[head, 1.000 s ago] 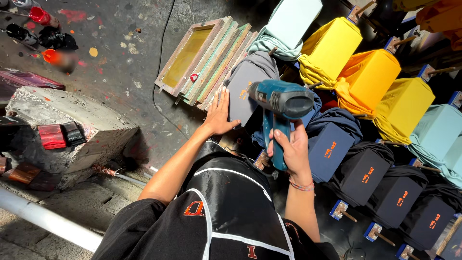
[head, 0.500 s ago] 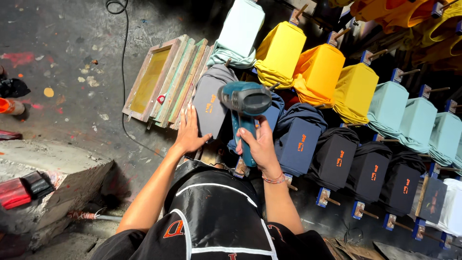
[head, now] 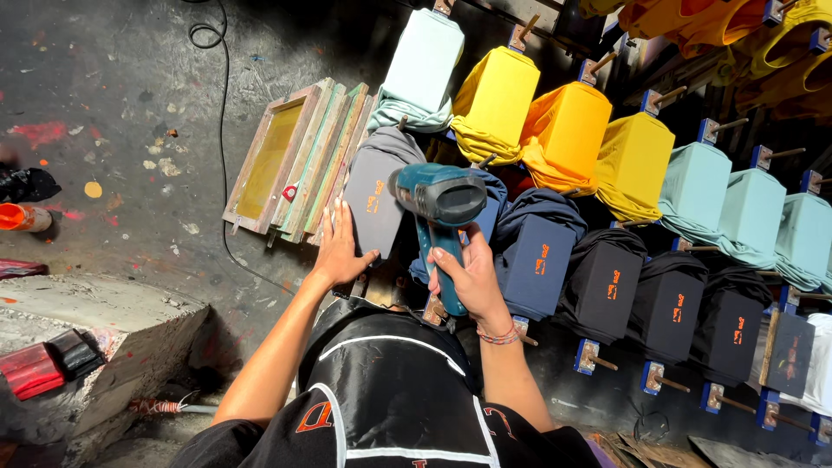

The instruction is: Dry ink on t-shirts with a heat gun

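Observation:
My right hand (head: 469,279) grips the handle of a teal heat gun (head: 439,208), its nozzle pointing left over a grey shirt (head: 379,195) stretched on a board with a small orange print. My left hand (head: 339,247) lies flat with fingers apart on the lower left edge of that grey shirt. A navy shirt (head: 536,252) with an orange print sits on the board just right of the heat gun. A black garment with white stripes (head: 390,394) covers the board closest to me.
A row of boards carries black shirts (head: 672,303), with yellow (head: 496,104), orange (head: 565,137) and mint shirts (head: 695,186) behind. Wooden printing screens (head: 290,160) lean on the stained floor at left. A concrete block (head: 91,325) holds red and black items; a cable (head: 224,130) crosses the floor.
The view has swung so the boards sit lower and more to the right. My right hand has shifted the heat gun slightly over the grey shirt; my left hand stays on it.

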